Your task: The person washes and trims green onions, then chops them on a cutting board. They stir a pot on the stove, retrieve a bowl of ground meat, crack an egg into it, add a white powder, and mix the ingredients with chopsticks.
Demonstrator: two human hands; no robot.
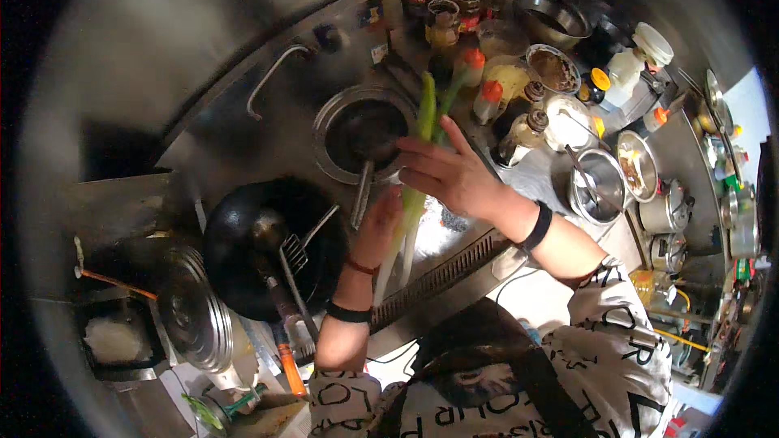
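Long green onions (412, 204), white at the lower end and green at the top, stand upright in front of me. My left hand (386, 213) is closed around their lower middle part. Higher up, my right hand (447, 170) rests its fingers against the green part, some of them spread; whether it grips them cannot be told. Just behind and left of the hands is a round metal-rimmed burner opening (365, 134), with a metal handle (363, 194) reaching out of it towards me. A black wok (243, 249) holding cooking utensils lies left of my left forearm.
Glass sauce bottles (524, 137), red-capped squeeze bottles (489, 100) and a steel bowl (596, 185) crowd the counter at right. A stack of round metal lids (198, 310) stands at lower left. A slotted metal drain (438, 271) runs along the near edge.
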